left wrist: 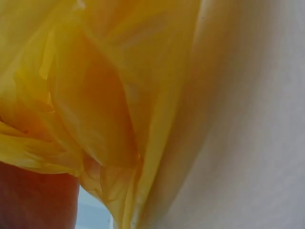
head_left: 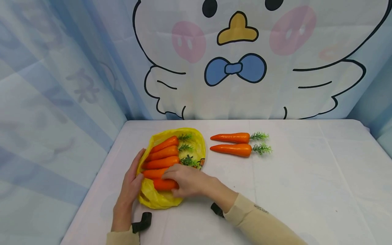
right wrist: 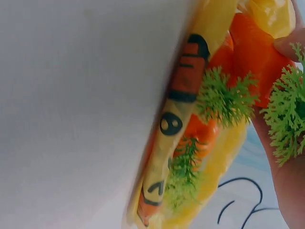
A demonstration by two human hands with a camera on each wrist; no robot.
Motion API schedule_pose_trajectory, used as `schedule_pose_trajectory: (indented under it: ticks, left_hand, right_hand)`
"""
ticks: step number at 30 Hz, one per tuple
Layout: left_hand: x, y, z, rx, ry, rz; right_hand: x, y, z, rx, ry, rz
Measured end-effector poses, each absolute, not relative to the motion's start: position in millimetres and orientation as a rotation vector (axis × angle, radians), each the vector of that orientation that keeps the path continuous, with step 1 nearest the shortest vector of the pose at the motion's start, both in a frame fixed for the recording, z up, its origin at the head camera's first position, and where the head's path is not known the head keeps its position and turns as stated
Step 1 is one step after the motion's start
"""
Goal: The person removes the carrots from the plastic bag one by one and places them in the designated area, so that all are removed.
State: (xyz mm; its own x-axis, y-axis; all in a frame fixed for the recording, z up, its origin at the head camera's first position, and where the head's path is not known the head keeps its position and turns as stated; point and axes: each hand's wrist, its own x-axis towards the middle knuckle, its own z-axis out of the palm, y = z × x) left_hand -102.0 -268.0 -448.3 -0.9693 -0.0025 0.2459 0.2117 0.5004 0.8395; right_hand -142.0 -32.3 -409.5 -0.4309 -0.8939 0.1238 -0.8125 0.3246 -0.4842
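1. Yellow bag [head_left: 160, 200]: one, thin crinkled plastic, lying with its mouth open. Printed in orange and black along the side seen from the right wrist.
2. Bagged carrots [head_left: 162, 162]: five in sight, orange, stacked in a row inside the yellow bag, tips toward its left edge. The lowest two are partly covered by a hand.
3. Leaf tufts [head_left: 186, 147]: three distinct in the head view within the yellow bag, green, toward its right side; others may be hidden.
4. Loose carrots [head_left: 231, 137]: two, orange with green tops, lying parallel to the right of the yellow bag, near its upper part, tips pointing at it.
5. Bench [head_left: 306, 180]: one, covered in white cloth with faint creases, under the yellow bag and extending well to its right.
6. Backdrop [head_left: 232, 98]: one, beyond the yellow bag, pale, with a cartoon figure: two pink cheeks, yellow beak, blue bow tie.
7. Side curtain [head_left: 61, 119]: blue and white, left of the yellow bag.
8. Sleeves [head_left: 260, 217]: two, beige, on the near side of the yellow bag.
9. Left hand [head_left: 130, 185]: partly closed, gripping the yellow bag's left edge, fingers along the outside, thumb at the rim.
10. Right hand [head_left: 190, 178]: fingers bent, reaching in over the yellow bag's right side, pinching the nearest carrot [head_left: 163, 184] by its leafy end.
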Motion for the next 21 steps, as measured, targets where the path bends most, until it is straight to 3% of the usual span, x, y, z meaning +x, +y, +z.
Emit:
schedule_pose_trajectory:
  ticks: [21]
  left_hand:
    - [-102.5, -268.0, -448.0, -0.145, -2.535, -1.478]
  right_hand:
    - [-166.2, 0.4, -402.0, -1.378, 2.474, -0.932]
